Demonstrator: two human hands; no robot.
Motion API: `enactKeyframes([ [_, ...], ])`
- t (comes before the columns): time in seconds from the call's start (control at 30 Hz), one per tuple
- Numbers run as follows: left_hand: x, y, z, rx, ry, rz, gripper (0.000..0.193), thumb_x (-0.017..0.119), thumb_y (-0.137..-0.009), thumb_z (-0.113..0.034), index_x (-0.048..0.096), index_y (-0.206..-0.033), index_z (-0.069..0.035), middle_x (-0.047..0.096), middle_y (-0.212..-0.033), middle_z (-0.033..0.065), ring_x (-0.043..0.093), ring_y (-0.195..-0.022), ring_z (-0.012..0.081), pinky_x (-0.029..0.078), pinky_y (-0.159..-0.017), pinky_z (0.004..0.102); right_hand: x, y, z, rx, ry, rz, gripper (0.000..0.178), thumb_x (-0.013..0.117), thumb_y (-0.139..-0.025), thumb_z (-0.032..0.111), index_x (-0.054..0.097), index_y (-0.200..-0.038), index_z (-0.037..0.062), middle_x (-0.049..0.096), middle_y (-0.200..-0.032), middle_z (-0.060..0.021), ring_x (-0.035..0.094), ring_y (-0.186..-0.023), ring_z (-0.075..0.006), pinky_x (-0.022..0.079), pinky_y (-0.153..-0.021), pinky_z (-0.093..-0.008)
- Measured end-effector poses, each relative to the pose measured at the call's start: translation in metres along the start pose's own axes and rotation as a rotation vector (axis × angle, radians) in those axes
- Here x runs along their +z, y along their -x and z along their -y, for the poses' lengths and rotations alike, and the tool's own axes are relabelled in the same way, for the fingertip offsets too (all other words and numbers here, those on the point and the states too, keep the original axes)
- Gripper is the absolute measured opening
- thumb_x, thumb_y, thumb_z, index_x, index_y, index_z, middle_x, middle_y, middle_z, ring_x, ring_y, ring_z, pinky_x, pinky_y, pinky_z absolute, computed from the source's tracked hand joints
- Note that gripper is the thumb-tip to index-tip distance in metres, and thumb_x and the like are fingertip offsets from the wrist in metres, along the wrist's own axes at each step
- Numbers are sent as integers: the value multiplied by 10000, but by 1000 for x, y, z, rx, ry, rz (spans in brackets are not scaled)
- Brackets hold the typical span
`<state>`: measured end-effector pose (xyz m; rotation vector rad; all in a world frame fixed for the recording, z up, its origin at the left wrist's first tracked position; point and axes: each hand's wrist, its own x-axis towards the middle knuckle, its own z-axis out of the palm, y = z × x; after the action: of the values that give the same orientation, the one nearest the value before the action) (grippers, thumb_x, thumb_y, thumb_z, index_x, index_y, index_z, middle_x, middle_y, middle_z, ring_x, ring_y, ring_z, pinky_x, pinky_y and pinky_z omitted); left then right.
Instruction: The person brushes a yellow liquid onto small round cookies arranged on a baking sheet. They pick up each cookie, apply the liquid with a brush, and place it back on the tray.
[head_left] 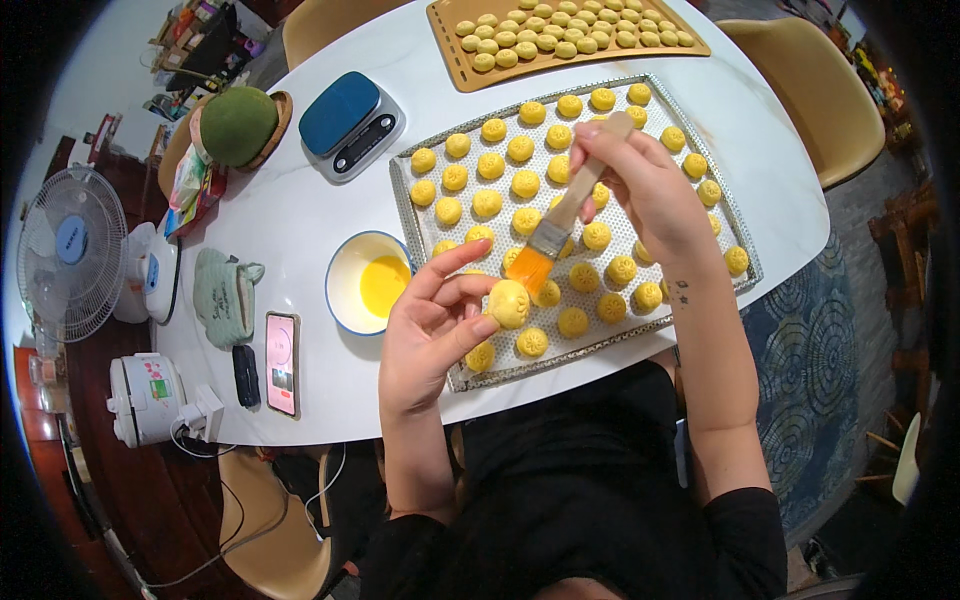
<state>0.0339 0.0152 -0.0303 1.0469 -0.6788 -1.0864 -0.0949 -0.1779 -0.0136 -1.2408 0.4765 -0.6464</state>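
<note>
My left hand (432,328) holds one round yellow pastry (509,303) between its fingertips, just above the near edge of a perforated metal baking tray (405,205). My right hand (640,185) grips a wooden-handled pastry brush (560,225); its orange-tipped bristles touch the top of the held pastry. Several glazed yellow pastries (520,183) lie in rows on the tray. A white bowl of yellow egg wash (368,282) stands just left of the tray, close to my left hand.
A brown mat with several small pale dough balls (560,30) lies beyond the tray. A blue kitchen scale (350,122), a green round object on a plate (238,125), a pouch (225,295), a phone (282,362), a fan (70,250) and beige chairs (820,90) surround the white table (290,210).
</note>
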Motion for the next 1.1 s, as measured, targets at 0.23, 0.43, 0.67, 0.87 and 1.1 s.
enactKeyframes([
  [0.23, 16, -9, 18, 77, 73, -258, 434, 599, -839, -114, 447, -1215, 41, 588, -1034, 84, 546, -874, 132, 443, -790, 243, 13, 33, -8, -303, -169, -144, 256, 439, -940, 231, 528, -852, 7, 555, -750, -66, 578, -617, -130, 478, -625, -250],
  [0.43, 23, -10, 29, 37, 378, -302, 232, 524, -905, -197, 527, -1048, -15, 539, -865, 19, 394, -680, 99, 356, -636, 229, 10, 51, -23, -655, 15, -149, 211, 428, -938, 161, 526, -862, -9, 545, -778, -70, 576, -636, -143, 490, -607, -262],
  [0.67, 32, -13, 29, -21, 694, -184, 236, 536, -902, -214, 534, -1082, -61, 527, -841, 4, 425, -729, 101, 351, -653, 240, 3, 56, -30, -841, 298, -156, 223, 449, -931, 198, 534, -866, 2, 555, -751, -77, 549, -689, -146, 493, -594, -276],
  [0.87, 45, -16, 30, -177, 796, -192, 258, 502, -915, -292, 549, -1080, -100, 528, -895, 9, 393, -746, 116, 343, -660, 252, -2, 60, -26, -741, -63, -158, 252, 419, -946, 218, 528, -876, 2, 552, -804, -93, 547, -689, -155, 508, -599, -293],
  [1.1, 54, -15, 34, -276, 993, 47, 314, 454, -923, -361, 543, -1117, -130, 500, -1010, 36, 373, -770, 124, 331, -669, 246, -19, 56, -27, -682, -83, -212, 284, 357, -967, 241, 494, -855, 19, 542, -752, -107, 544, -704, -159, 482, -607, -283],
])
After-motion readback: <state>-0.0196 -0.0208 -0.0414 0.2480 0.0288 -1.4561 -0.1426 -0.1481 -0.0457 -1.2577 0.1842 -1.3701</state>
